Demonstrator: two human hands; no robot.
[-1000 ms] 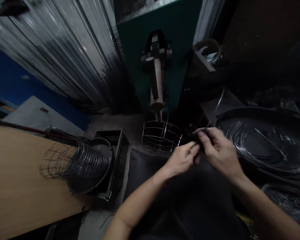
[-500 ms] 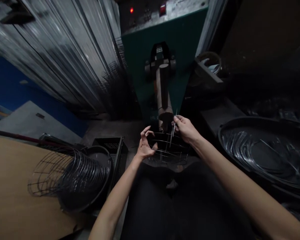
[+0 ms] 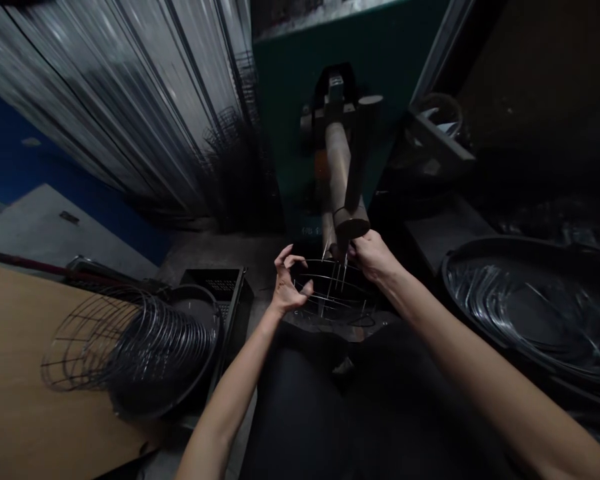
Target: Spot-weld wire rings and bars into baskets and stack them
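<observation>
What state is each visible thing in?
Left hand: open, curled at the wire frame
Right hand: pinching thin wire, partly hidden
Wire frame: under machine arm
Frame stack: nested, sideways, overhanging left tub
Right tub: holding curved wires
Black crate: partly hidden

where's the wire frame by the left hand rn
In the head view, the wire frame is slightly right of and below centre, with the left hand at its left edge and the metal cylinder's tip just above.

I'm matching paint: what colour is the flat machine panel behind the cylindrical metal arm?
The flat panel is dark green, seen best in the head view.
</observation>
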